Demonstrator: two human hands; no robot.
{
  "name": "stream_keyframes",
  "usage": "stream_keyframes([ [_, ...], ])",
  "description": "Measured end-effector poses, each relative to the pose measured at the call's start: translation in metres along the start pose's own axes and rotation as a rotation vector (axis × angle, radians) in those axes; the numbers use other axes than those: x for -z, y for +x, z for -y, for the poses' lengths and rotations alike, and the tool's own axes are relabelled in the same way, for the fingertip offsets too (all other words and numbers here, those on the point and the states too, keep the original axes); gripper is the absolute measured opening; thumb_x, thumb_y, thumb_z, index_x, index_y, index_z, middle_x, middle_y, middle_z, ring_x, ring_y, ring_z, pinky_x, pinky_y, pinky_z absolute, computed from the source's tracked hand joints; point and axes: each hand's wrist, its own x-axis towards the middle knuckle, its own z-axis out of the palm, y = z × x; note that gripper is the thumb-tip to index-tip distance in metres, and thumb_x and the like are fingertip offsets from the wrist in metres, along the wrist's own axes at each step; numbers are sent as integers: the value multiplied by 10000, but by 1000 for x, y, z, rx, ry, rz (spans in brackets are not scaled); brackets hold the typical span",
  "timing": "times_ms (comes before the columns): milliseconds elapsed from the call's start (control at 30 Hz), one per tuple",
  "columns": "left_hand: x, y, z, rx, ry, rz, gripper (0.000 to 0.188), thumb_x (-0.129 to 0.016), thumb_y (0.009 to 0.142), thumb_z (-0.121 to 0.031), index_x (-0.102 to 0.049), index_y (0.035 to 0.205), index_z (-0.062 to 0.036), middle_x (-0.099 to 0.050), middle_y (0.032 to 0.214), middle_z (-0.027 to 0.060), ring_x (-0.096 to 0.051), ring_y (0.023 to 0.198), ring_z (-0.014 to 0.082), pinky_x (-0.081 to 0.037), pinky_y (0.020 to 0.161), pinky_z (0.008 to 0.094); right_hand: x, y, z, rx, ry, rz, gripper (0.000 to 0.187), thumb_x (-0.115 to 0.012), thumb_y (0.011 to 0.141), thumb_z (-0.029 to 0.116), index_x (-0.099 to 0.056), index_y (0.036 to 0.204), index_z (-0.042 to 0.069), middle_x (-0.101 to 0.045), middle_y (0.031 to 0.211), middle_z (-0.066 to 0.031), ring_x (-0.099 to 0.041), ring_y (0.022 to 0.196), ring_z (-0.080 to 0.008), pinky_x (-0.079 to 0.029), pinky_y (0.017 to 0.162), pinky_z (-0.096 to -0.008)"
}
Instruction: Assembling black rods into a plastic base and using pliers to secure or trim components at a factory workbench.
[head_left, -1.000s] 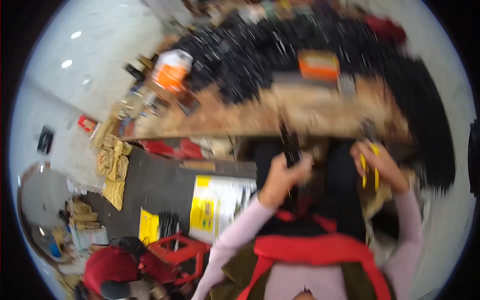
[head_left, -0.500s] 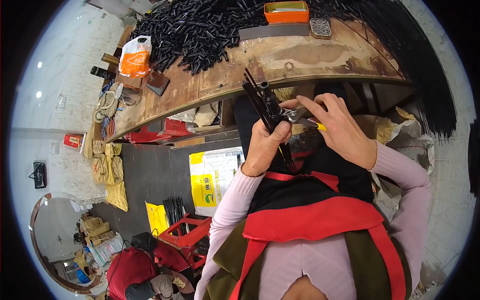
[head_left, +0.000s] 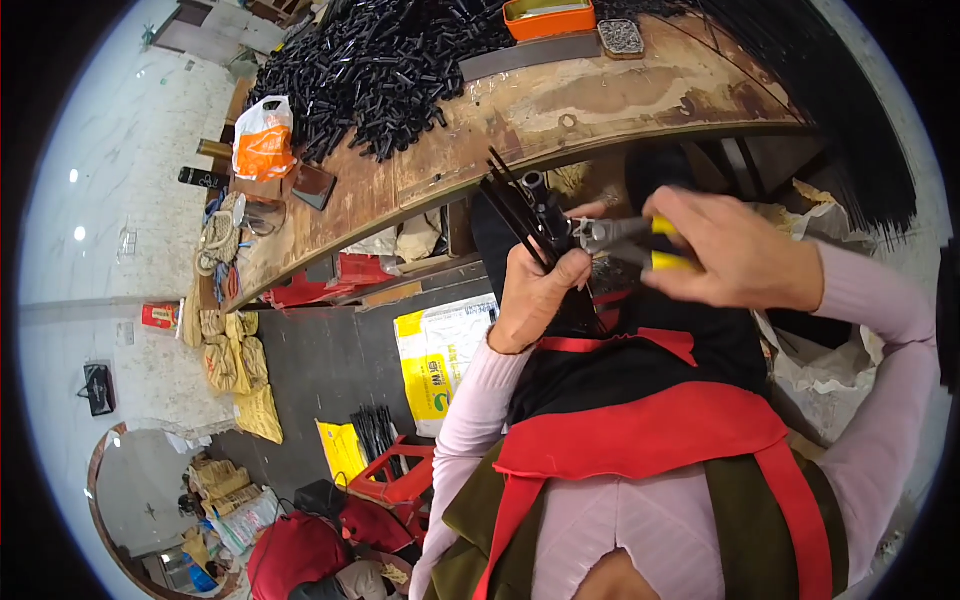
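Observation:
My left hand (head_left: 533, 300) is closed around a bunch of thin black rods (head_left: 510, 208) and a black tubular fitting (head_left: 545, 208), held upright over my lap. In my right hand (head_left: 745, 250) are pliers (head_left: 622, 238) with yellow handles, pointing left. Their metal jaws meet the side of the black fitting, just beyond my left thumb; a small shiny metal piece seems to be there, too small to make out. The handles look spread apart, and my right fingers are slightly blurred.
A wooden bench (head_left: 620, 95) stands ahead, bearing a heap of black tubular pieces (head_left: 370, 80), an orange box (head_left: 548, 18), a small tray of metal bits (head_left: 622, 38) and a phone (head_left: 314, 187). Long black rods (head_left: 850, 110) hang at right. Another person (head_left: 295, 555) is near a red stool (head_left: 395, 472).
My right hand has shifted right and now grips the pliers by their spread handles; before, its fingers were extended over them. The jaws stay beside the fitting. The whole view has shifted slightly.

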Motion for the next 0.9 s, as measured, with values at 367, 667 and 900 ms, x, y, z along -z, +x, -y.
stream_keyframes([
  [367,4,0,5,-53,-89,29,588,-682,919,-328,-512,1310,76,-516,737,-27,-453,651,56,-355,596,203,15,5,12,-374,363,400,357,-681,866,184,-485,1060,-42,-577,692,-107,-588,528,-263,-465,484,-346],
  [667,9,3,2,-55,-102,38,766,-713,865,-442,-431,1334,94,-453,742,-8,-387,612,82,-340,555,252,23,16,9,-664,983,633,399,-753,815,139,-493,1072,-21,-566,584,-96,-576,435,-157,-426,415,-291],
  [900,5,5,5,-148,1,-75,605,-646,935,-368,-459,1332,48,-450,705,-25,-395,616,71,-341,572,229,-2,12,-12,233,-418,-317,379,-702,842,228,-505,1065,-7,-540,647,-145,-575,578,-235,-431,536,-383],
])
